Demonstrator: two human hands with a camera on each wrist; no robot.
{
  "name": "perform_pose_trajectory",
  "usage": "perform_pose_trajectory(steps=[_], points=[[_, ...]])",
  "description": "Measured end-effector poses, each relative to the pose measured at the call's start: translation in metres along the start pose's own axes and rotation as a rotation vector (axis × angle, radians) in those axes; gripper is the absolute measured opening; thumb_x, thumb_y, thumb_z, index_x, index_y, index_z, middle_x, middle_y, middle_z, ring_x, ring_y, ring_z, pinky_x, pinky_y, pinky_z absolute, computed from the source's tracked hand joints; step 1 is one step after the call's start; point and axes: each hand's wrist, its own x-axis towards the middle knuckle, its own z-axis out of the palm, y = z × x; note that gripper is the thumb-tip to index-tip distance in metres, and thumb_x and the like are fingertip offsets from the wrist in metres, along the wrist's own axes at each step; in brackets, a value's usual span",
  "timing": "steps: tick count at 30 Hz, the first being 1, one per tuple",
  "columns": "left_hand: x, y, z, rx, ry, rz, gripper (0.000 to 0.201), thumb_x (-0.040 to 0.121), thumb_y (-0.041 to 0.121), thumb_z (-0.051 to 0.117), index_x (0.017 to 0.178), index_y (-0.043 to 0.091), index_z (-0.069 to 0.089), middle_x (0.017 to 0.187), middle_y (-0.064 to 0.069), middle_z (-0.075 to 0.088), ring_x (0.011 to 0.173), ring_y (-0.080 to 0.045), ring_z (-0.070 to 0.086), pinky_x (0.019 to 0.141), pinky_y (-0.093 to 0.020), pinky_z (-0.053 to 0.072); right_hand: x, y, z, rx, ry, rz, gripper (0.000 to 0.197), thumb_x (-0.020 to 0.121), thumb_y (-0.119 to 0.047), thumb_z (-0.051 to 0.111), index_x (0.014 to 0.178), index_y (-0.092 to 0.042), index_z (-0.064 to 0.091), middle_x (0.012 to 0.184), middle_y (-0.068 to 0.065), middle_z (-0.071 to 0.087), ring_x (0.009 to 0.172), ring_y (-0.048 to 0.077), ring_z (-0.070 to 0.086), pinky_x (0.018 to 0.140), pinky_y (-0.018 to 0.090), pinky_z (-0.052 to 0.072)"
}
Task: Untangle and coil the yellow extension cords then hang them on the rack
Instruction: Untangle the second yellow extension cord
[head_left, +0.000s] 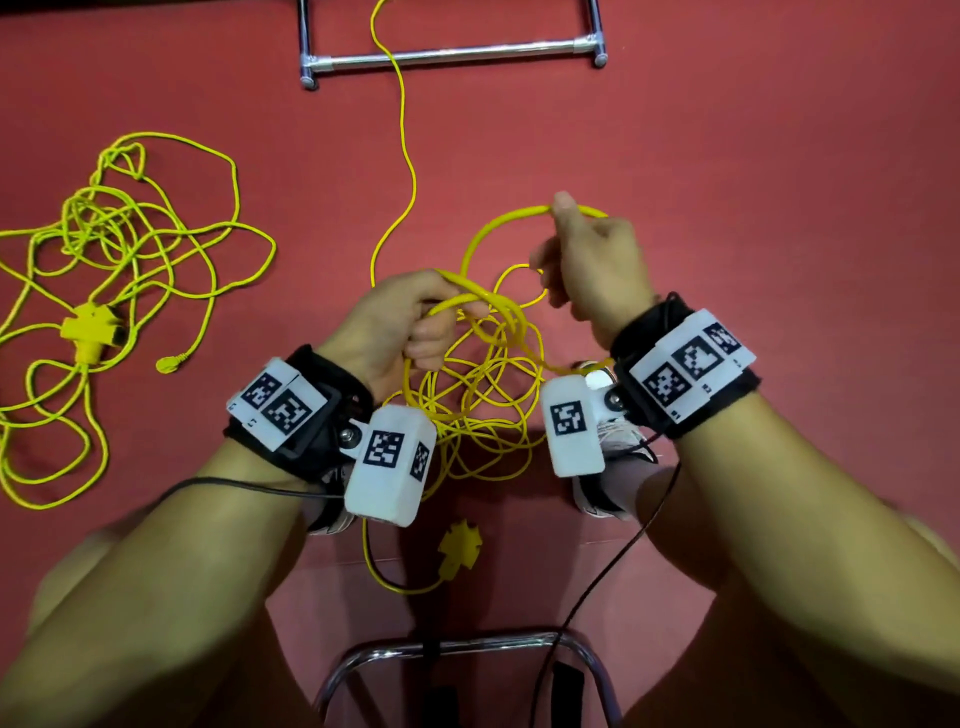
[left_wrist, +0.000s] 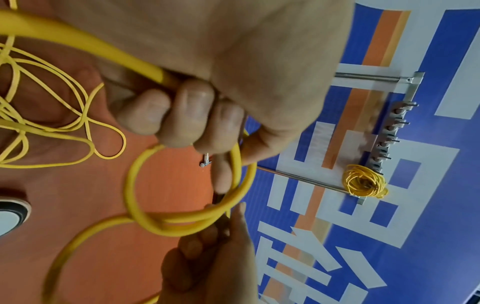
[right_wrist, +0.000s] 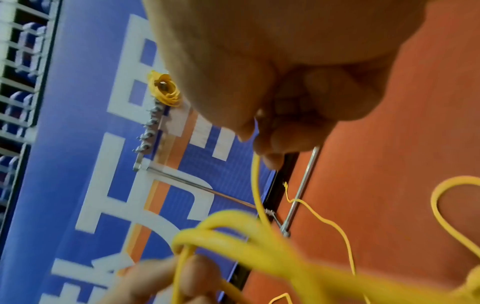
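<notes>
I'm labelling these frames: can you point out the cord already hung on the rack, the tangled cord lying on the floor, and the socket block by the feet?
Hung coil (left_wrist: 363, 182), left wrist view, middle of the coil.
Tangled cord (head_left: 119, 244), head view, middle of the tangle.
Socket block (head_left: 460, 545), head view, block body.

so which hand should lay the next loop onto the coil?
Probably the right hand: it pinches a free loop of the cord raised above the tangle. The left hand is closed around the gathered loops, so it serves better as the holder.
</notes>
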Motion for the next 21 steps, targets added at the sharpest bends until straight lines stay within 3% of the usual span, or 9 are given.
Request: perform_pose_trajectory(steps=[3,6,8,10,12,14,17,19,21], points=[[0.002,0.003,-0.003,-0.112,0.029,0.011,0.033,0.1,0.022,0.041,0.074,0.008,0.055,0.036,0.009,0.019,0.03,-0.005,0.017,0.041,-0.023,0.013,-0.002,0.002,-0.003,-0.102,-0.1,-0.074,0.058,0.098,-0.051,0.048,0.063,-0.009,0.066,0.048,0.0,0.055,0.042,0.016,0.052,0.047,0.024,0.036],[0.005,0.001,-0.002,-0.202,0.063,0.01,0.038,0.102,0.029,0.045,0.068,0.012,0.054,0.037,0.009,0.02,0.029,-0.004,0.017,0.038,-0.019,0.015,-0.017,0.002,0.014,-0.022,-0.423,-0.13,0.057,0.085,-0.06,0.054,0.072,-0.005,0.065,0.063,0.01,0.054,0.059,0.018,0.051,0.056,0.035,0.039],[0.007,0.0,-0.001,-0.246,0.109,0.031,0.038,0.101,0.033,0.049,0.067,0.016,0.055,0.04,0.008,0.024,0.031,-0.005,0.018,0.038,-0.019,0.016,-0.024,0.006,0.024,-0.023,-0.571,-0.142,0.046,0.083,-0.049,0.063,0.081,-0.004,0.066,0.074,0.022,0.063,0.066,0.019,0.056,0.064,0.036,0.046],[0.008,0.0,-0.004,-0.265,0.17,0.071,0.035,0.102,0.034,0.047,0.073,0.016,0.054,0.038,0.009,0.023,0.031,-0.004,0.019,0.04,-0.021,0.017,-0.022,0.009,0.027,-0.005,-0.535,-0.153,0.023,0.091,-0.021,0.067,0.082,-0.003,0.057,0.07,0.023,0.063,0.061,0.022,0.058,0.062,0.037,0.046],[0.009,0.0,-0.007,-0.255,0.228,0.109,0.032,0.104,0.031,0.044,0.077,0.015,0.052,0.038,0.009,0.021,0.033,-0.004,0.02,0.041,-0.02,0.02,-0.014,0.011,0.024,0.001,-0.384,-0.137,0.02,0.091,-0.008,0.065,0.079,-0.016,0.05,0.067,0.013,0.066,0.056,0.026,0.06,0.057,0.041,0.049],[0.009,-0.001,-0.006,-0.2,0.247,0.102,0.032,0.106,0.031,0.043,0.079,0.015,0.052,0.042,0.011,0.025,0.035,-0.004,0.024,0.04,-0.019,0.025,-0.008,0.011,0.02,-0.082,-0.244,-0.229,0.017,0.084,-0.017,0.067,0.079,-0.022,0.052,0.069,0.007,0.069,0.06,0.027,0.063,0.059,0.045,0.053],[0.01,-0.003,-0.005,-0.104,0.234,0.049,0.034,0.106,0.03,0.041,0.078,0.016,0.053,0.048,0.009,0.032,0.037,-0.006,0.026,0.04,-0.018,0.027,-0.006,0.013,0.012,-0.246,-0.155,-0.409,0.008,0.084,-0.026,0.07,0.086,-0.02,0.065,0.074,-0.007,0.064,0.07,0.012,0.058,0.068,0.03,0.041],[0.01,-0.002,-0.007,-0.063,0.242,0.033,0.032,0.105,0.029,0.042,0.08,0.016,0.057,0.049,0.008,0.031,0.037,-0.007,0.023,0.04,-0.018,0.026,-0.005,0.012,0.005,-0.333,-0.131,-0.503,0.014,0.085,-0.029,0.07,0.09,-0.016,0.072,0.089,0.002,0.064,0.087,0.017,0.056,0.076,0.029,0.039],[0.009,-0.001,-0.007,-0.021,0.245,0.05,0.027,0.103,0.027,0.043,0.09,0.016,0.063,0.051,0.006,0.037,0.038,-0.008,0.026,0.043,-0.02,0.027,-0.004,0.01,0.0,-0.404,-0.179,-0.578,0.025,0.087,-0.034,0.064,0.09,-0.012,0.073,0.086,0.009,0.06,0.085,0.024,0.054,0.075,0.035,0.04]])
